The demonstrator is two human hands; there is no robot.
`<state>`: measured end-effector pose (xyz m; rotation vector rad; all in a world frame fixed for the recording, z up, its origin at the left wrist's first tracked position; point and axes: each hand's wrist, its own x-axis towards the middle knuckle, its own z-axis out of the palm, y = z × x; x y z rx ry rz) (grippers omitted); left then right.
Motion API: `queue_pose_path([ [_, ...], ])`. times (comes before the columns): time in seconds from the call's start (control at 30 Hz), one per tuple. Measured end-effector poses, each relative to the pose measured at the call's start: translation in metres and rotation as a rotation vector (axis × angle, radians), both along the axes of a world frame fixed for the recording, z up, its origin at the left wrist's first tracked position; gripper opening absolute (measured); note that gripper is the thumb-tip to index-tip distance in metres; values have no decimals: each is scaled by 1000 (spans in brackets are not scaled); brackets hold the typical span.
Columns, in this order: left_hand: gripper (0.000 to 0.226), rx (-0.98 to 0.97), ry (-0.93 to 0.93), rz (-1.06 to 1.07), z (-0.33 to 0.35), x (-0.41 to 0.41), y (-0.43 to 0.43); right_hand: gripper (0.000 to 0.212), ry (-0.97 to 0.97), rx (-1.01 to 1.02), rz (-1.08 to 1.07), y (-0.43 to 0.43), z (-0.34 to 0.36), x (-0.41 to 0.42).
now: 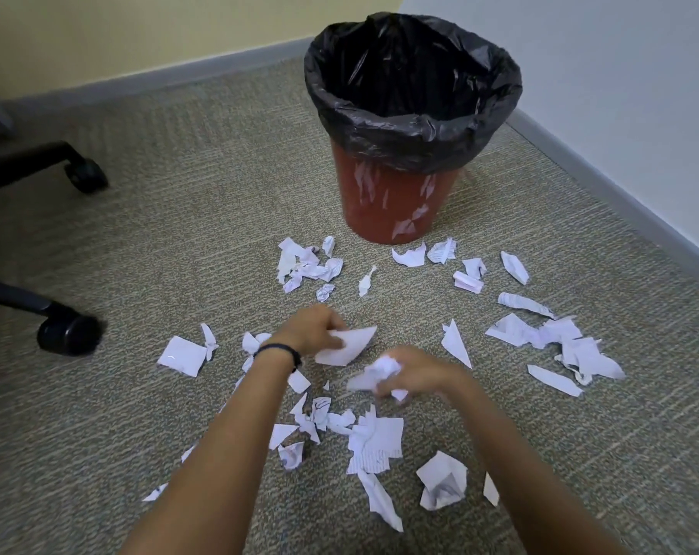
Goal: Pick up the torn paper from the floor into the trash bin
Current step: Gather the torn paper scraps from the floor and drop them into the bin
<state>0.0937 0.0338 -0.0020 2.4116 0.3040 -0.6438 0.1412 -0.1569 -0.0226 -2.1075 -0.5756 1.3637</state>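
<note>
Carpet [179,202] covers this room corner. The left hand [316,328] pinches a flat paper piece [346,346]. Just beside it, the right hand [418,374] grips a crumpled wad [380,373]. Torn scraps [376,438] lie scattered on the carpet all around both hands. Beyond them stands the bin [396,202], red-brown with a black liner [412,138]. Chair casters [69,334] sit at far left.
</note>
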Motion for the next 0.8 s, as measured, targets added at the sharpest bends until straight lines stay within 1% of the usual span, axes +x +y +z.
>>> queue_pose_path([
  [0.07,17,-253,-35,50,36,6,2,39,141,175,-260,0,30,9],
  [0.13,15,-412,-134,154,76,13,2,38,273,419,-538,3,65,22],
  [0.17,12,-467,-208,199,96,19,3,34,300,542,-665,6,83,31],
  [0.23,11,-513,-372,277,128,33,2,21,270,720,-850,13,117,52],
  [0.33,11,-428,-598,378,166,62,1,12,230,863,-1033,27,163,86],
  [0.37,12,-395,-642,395,177,72,1,15,222,923,-1065,34,176,96],
  [0.43,15,-399,-673,421,194,92,0,38,203,1027,-1085,48,195,113],
  [0.47,14,-462,-667,456,200,101,-1,48,185,1035,-1085,54,202,117],
  [0.5,16,-573,-650,514,206,107,-4,52,172,1025,-1079,60,208,121],
  [0.53,20,-710,-633,578,210,112,-7,48,167,1016,-1061,64,213,124],
  [0.57,27,-835,-622,620,214,117,-9,40,196,1039,-1029,68,217,128],
  [0.6,38,-903,-620,631,216,120,-10,32,254,1092,-1003,70,221,129],
  [0.63,48,-934,-629,624,217,122,-11,25,314,1158,-986,71,223,130],
  [0.67,56,-967,-652,605,217,122,-10,19,336,1187,-981,71,224,129],
  [0.7,60,-1009,-679,582,216,121,-9,13,311,1185,-988,70,224,131],
  [0.73,62,-1047,-693,564,214,121,-7,12,279,1170,-978,69,223,131],
  [0.8,61,-1088,-704,559,206,118,-5,46,209,1125,-948,61,216,127],
])
